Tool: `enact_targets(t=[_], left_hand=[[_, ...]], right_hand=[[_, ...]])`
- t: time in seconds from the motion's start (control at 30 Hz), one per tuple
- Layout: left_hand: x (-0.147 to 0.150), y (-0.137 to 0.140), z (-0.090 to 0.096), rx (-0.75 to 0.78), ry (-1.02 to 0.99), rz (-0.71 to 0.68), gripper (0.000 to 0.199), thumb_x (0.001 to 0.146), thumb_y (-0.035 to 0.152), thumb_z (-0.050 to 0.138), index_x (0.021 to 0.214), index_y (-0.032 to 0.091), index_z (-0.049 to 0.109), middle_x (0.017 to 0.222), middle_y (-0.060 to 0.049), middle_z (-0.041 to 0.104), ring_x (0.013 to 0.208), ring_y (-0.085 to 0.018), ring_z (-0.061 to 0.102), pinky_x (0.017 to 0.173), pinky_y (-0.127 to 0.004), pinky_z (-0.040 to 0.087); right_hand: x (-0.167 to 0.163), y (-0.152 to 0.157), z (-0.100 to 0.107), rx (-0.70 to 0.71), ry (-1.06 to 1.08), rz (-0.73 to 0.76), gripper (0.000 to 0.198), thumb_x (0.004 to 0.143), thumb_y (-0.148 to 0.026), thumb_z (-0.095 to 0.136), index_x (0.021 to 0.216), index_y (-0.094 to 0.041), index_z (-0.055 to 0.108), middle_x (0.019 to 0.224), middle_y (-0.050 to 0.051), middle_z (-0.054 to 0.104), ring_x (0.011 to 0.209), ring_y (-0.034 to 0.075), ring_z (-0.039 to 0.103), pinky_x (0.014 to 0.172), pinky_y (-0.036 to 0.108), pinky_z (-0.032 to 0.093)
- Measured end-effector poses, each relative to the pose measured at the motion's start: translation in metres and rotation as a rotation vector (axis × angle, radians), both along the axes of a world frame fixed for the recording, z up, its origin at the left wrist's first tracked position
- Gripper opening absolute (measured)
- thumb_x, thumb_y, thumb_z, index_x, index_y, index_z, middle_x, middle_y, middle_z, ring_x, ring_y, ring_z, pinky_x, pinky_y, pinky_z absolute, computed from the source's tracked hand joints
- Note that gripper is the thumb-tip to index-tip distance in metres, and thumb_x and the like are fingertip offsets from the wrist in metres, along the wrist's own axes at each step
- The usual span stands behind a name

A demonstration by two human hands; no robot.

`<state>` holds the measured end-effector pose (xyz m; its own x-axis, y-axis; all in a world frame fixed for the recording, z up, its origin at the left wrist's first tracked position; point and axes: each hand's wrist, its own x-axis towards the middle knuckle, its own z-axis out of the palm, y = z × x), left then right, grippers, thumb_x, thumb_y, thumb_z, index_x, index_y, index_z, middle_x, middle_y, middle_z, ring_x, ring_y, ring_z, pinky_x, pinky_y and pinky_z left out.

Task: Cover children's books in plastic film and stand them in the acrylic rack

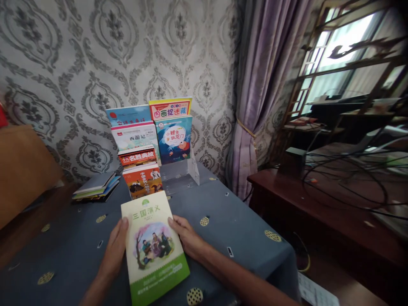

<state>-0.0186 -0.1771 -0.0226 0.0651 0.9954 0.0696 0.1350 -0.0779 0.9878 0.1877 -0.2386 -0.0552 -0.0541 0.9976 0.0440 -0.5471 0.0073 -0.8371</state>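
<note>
A cream and green book (156, 259) with a picture of seated figures on its cover is held up over the table, face toward me. My left hand (116, 244) grips its left edge, thumb on the cover. On the right edge my right hand (188, 236) is closed the same way; the fingers behind the book are hidden. Just beyond stands a clear tiered book rack (194, 170). An orange book (143, 182), a red one (137, 157), a pale one (137, 138) and a blue one (174, 138) lean in it, with more behind.
A small pile of books (95, 187) lies left of the rack on the blue tablecloth (223, 229). At far left is a brown cardboard box (25, 170). A purple curtain (258, 85) hangs at the back right, beside a dark red desk (280, 191) with tangled black cables (344, 170).
</note>
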Motion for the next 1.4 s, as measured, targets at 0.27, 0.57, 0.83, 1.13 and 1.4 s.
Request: enact_targets(t=[0.27,0.57,0.83,1.13,1.4], left_hand=[[0.09,0.052,0.103,0.946,0.721,-0.259,0.044,0.099,0.032,0.034,0.137,0.016,0.049,0.134,-0.012,0.06,0.127,-0.025,0.055,0.111,-0.042,0.042],[0.216,0.12,0.137,0.978,1.396,-0.287,0.042,0.084,-0.001,0.041,0.124,0.004,0.053,0.125,-0.023,0.059,0.117,-0.031,0.057,0.1,-0.044,0.045],[0.227,0.128,0.134,0.96,1.422,-0.189,0.035,0.086,0.004,0.047,0.12,0.007,0.054,0.123,-0.022,0.059,0.115,-0.03,0.055,0.092,-0.04,0.049],[0.233,0.132,0.127,0.985,1.417,-0.167,0.03,0.087,0.006,0.05,0.117,0.007,0.057,0.124,-0.022,0.054,0.116,-0.033,0.051,0.09,-0.044,0.049],[0.23,0.133,0.124,0.997,1.372,-0.194,0.031,0.087,0.005,0.049,0.117,0.007,0.057,0.127,-0.023,0.053,0.116,-0.034,0.05,0.09,-0.047,0.048]], right_hand=[[0.057,-0.034,-0.001,-0.103,0.083,-0.211,0.051,0.072,-0.058,0.082,0.096,-0.015,0.072,0.083,0.007,0.077,0.074,0.023,0.072,0.077,0.037,0.053],[0.07,-0.052,0.008,-0.1,0.223,-0.279,0.049,0.071,-0.053,0.084,0.101,-0.016,0.071,0.097,0.012,0.078,0.095,0.031,0.074,0.089,0.046,0.055],[0.072,-0.05,-0.001,-0.136,0.255,-0.267,0.052,0.069,-0.054,0.085,0.103,-0.017,0.072,0.097,0.011,0.078,0.096,0.031,0.074,0.089,0.045,0.055],[0.075,-0.053,-0.001,-0.177,0.253,-0.229,0.052,0.076,-0.052,0.082,0.113,-0.016,0.073,0.102,0.014,0.078,0.096,0.032,0.074,0.09,0.043,0.054],[0.075,-0.05,0.002,-0.24,0.254,-0.233,0.06,0.068,-0.053,0.087,0.114,-0.017,0.072,0.102,0.014,0.078,0.098,0.034,0.073,0.09,0.045,0.055]])
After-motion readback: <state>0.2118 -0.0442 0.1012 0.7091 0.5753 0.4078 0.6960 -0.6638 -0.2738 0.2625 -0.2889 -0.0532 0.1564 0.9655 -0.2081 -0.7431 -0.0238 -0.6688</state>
